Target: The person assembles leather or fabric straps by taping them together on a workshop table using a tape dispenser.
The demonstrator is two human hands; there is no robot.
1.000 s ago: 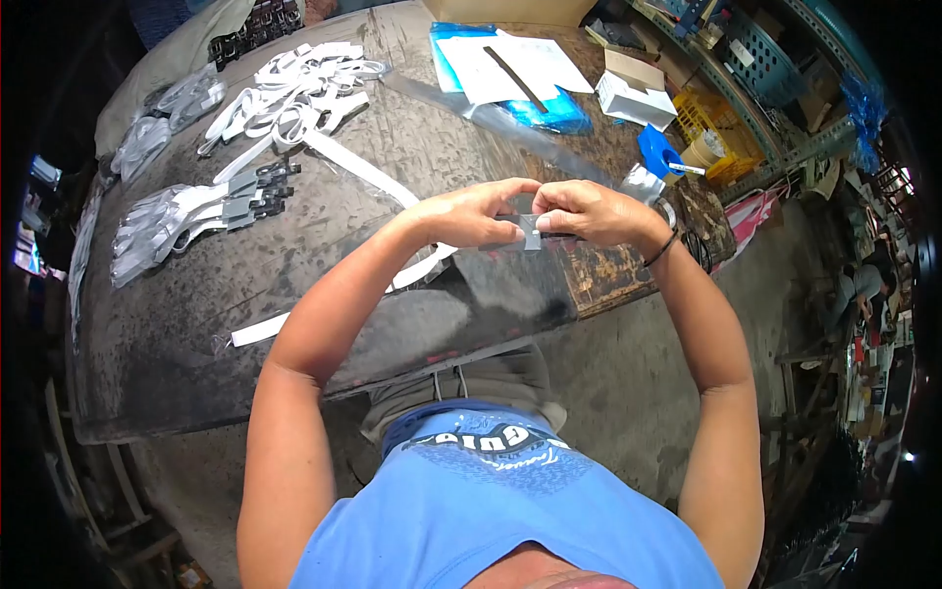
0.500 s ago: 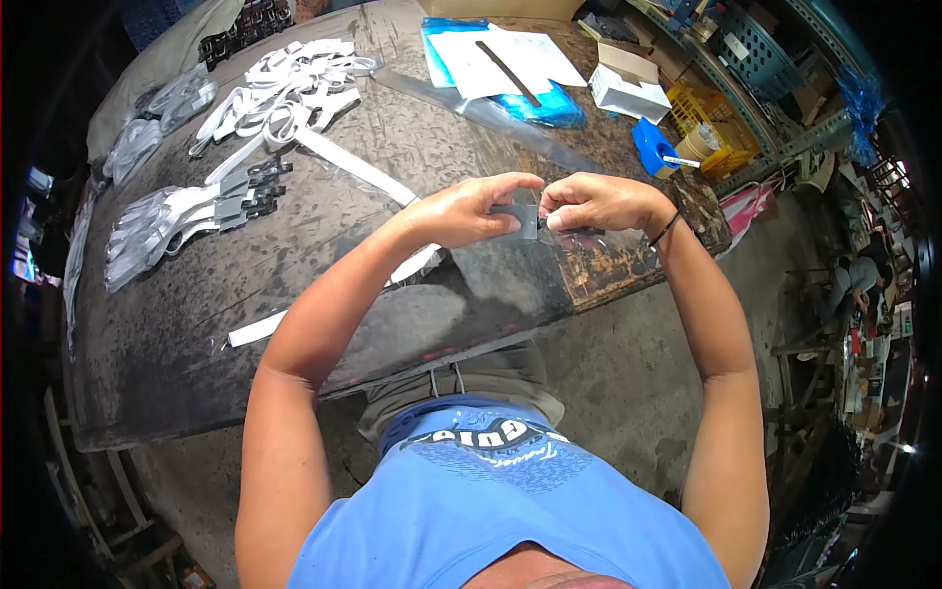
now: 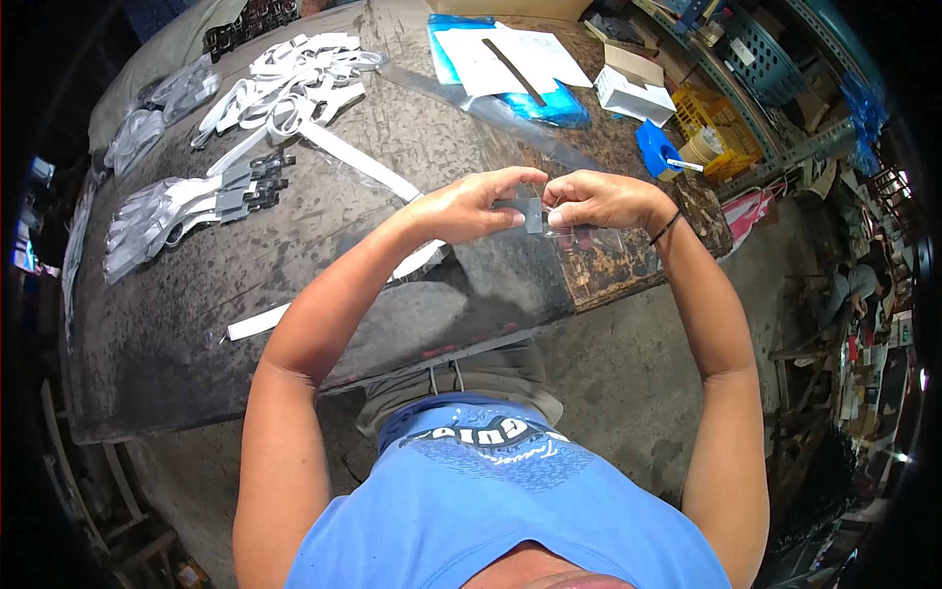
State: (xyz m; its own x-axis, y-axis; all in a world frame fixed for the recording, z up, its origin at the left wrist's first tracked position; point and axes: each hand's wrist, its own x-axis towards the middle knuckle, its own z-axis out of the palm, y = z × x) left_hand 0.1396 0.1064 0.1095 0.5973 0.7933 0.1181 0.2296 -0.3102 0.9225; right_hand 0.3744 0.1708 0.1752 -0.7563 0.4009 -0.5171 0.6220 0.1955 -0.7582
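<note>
In the head view, my left hand [image 3: 473,208] pinches a small flat grey piece [image 3: 532,215] between thumb and fingers. My right hand [image 3: 599,201] meets it from the other side, its fingertips closed at the edge of the grey piece. Clear plastic film [image 3: 601,239] shows just below my right hand; whether the fingers grip it is hard to see. A white strap [image 3: 358,164] runs over the table to my left wrist, and a white stretch shows again beneath the forearm. Whether it joins the grey piece is hidden.
On the dark table [image 3: 392,324] lie a heap of white straps [image 3: 294,88] and bagged straps with grey pieces and black clips [image 3: 196,211]. Papers [image 3: 510,64], a white box [image 3: 633,93] and a blue tape dispenser [image 3: 655,149] stand farther back. Shelving with baskets [image 3: 760,59] borders the right.
Both hands stay together around the grey piece, with only small finger shifts. More of the clear film shows below my right hand. The view has tilted slightly.
</note>
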